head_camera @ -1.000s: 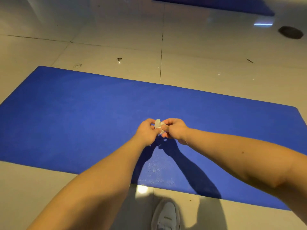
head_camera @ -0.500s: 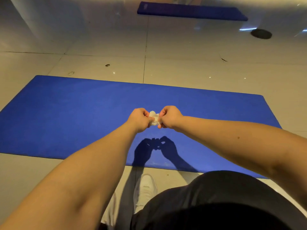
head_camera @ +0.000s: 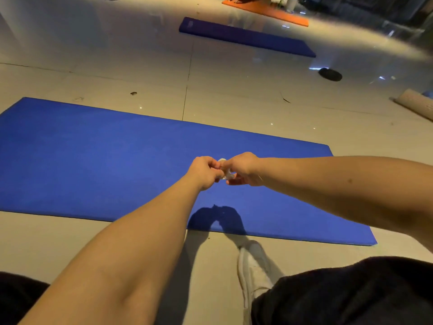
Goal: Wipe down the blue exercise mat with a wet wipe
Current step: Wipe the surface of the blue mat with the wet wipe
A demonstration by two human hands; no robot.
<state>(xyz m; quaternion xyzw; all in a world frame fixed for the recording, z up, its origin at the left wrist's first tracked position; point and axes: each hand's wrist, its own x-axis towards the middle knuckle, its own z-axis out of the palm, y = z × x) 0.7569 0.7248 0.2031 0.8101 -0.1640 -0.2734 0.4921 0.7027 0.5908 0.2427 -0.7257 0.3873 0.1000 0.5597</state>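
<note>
Pale glossy tiles make up the floor [head_camera: 234,102], and the mat [head_camera: 105,160] lies flat across it, spreading beneath and beyond the fingers, mostly to their left. Both arms reach out over it. The left hand [head_camera: 203,172] and right hand [head_camera: 242,168] meet knuckle to knuckle, fingers curled tight, pinching a small crumpled wipe [head_camera: 226,171] between them; it is held in the air above the mat, not touching it. Their shadow [head_camera: 218,219] falls on the mat's near edge, below the fingers. Nearer than the fingers, a white shoe [head_camera: 253,270] stands on the tiles just off the mat. Far beyond the fingertips lie a second blue mat [head_camera: 246,37] and an orange mat [head_camera: 264,10]; a dark disc [head_camera: 330,74] and a pale roll [head_camera: 412,104] sit off to their right.
</note>
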